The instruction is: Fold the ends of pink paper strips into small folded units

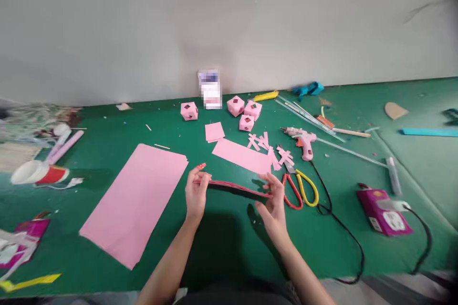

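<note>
A thin stack of pink paper strips is held edge-on above the green table, spanning the gap between both hands. My left hand pinches its left end. At the right end, my right hand has its fingers curled around the stack, with the thumb a little apart. Just beyond lies a flat pink paper strip, and past it some pink paper squares. Scissors with red and yellow handles rest beside my right hand. Left of my left hand is a large stack of pink paper sheets.
Several folded pink paper shapes stand near the wall. Small cut strips lie by a pink glue gun, whose black cord runs to a magenta box. A yellow cutter and a paper cup are also on the table.
</note>
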A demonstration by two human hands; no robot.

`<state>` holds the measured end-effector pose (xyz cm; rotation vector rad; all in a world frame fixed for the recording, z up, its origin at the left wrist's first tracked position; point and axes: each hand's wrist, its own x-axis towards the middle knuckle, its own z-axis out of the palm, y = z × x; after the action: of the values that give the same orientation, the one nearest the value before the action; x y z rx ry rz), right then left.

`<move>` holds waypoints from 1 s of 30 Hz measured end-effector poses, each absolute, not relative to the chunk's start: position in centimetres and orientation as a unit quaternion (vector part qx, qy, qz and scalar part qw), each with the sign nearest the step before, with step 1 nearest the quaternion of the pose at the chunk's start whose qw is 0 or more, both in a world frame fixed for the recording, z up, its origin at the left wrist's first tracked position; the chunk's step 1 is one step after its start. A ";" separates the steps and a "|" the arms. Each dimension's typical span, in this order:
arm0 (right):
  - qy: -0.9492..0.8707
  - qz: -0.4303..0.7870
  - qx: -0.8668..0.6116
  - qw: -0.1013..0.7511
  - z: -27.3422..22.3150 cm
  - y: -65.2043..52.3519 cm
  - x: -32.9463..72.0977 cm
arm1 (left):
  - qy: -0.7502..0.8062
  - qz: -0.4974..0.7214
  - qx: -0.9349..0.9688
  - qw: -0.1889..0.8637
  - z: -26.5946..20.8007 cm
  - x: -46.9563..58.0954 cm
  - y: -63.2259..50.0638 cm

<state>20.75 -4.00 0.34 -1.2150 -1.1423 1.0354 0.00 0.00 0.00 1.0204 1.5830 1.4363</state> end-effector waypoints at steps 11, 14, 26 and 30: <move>-0.505 0.424 -0.563 0.498 1.0 -4.4 21.3 | 0.621 0.556 0.408 0.372 0.0 -0.2 -0.2; -0.488 0.434 -0.571 0.498 1.0 -4.5 21.2 | 0.619 0.554 0.416 0.370 -0.2 -0.3 -0.2; -0.449 0.407 -0.586 0.538 1.4 -2.8 24.3 | 0.610 0.550 0.443 0.359 -0.6 -0.8 0.1; -0.515 0.349 -0.602 0.500 2.6 -0.7 25.3 | 0.613 0.547 0.446 0.355 -0.4 -0.5 0.2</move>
<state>25.33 -0.70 2.57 -1.4560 -1.2458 0.8452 -0.52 0.20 -0.41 1.1516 1.5853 1.4146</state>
